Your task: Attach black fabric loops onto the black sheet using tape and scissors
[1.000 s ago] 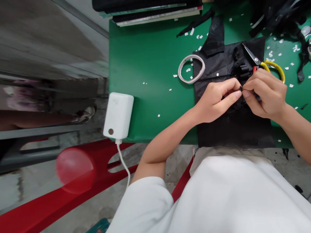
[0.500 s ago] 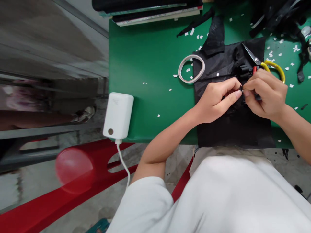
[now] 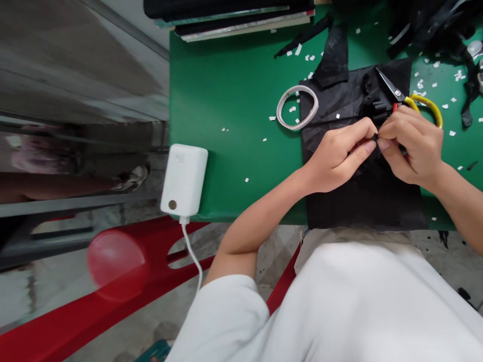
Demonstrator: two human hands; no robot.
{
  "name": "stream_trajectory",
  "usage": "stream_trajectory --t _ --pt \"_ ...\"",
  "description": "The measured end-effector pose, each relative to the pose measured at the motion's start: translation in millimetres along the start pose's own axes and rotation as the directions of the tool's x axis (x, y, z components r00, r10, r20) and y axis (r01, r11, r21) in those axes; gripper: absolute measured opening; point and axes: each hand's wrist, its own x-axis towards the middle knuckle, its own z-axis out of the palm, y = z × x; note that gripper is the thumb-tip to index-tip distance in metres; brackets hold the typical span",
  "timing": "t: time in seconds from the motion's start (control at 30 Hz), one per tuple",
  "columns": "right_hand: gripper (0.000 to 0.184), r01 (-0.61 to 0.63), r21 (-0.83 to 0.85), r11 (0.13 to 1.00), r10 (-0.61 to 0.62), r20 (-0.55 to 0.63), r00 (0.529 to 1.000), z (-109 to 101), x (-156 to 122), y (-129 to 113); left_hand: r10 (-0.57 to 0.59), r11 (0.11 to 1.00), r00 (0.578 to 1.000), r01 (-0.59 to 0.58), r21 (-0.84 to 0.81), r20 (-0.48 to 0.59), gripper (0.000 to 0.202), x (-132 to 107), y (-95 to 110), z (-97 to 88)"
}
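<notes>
We are pinching a small black piece (image 3: pixel 375 137) between the pressed-together fingertips of our left hand (image 3: pixel 335 156) and right hand (image 3: pixel 411 148), seemingly steadying it from both sides over the black fabric (image 3: pixel 362 196) lying flat on the green counter (image 3: pixel 226 100), yellow-handled scissors (image 3: pixel 413 99) lying just beyond.

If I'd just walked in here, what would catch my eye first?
Probably the two hands meeting over the black fabric on the bright green table: the left hand and right hand pinch a small black piece between their fingertips. Yellow-handled scissors show just beyond the right hand, a ring of tape lies left of the fabric, and a white charger block sits at the table's left edge.
</notes>
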Motion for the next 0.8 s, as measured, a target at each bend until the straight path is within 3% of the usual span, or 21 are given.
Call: stream_trajectory --t 0.1,0.23,0.37,0.6,0.8 --pt "0.011 -0.045 0.076 0.996 0.046 -0.013 0.999 0 1 -2 -0.031 0.999 1.000 0.031 -0.023 -0.004 0.030 0 -1 0.0" --pt "0.009 -0.177 0.032 0.984 0.179 -0.056 0.982 -3 2 -7 -0.063 0.996 0.998 0.062 -0.058 -0.007 0.029 -1 -1 -0.7" --pt "0.011 -0.262 0.089 0.961 0.262 0.012 0.965 -4 3 -10 -0.060 0.995 0.998 0.059 -0.077 -0.011 0.028 -1 -1 -1.5" --pt "0.022 -0.351 0.177 0.919 0.354 0.019 0.935 -5 6 -14 -0.056 0.998 0.998 0.056 -0.018 -0.030 0.034 0 0 -1.4" --pt "0.018 -0.349 0.236 0.907 0.351 0.034 0.936 -4 5 -12 -0.026 0.999 0.997 0.029 0.041 -0.072 0.027 1 -1 -0.4"
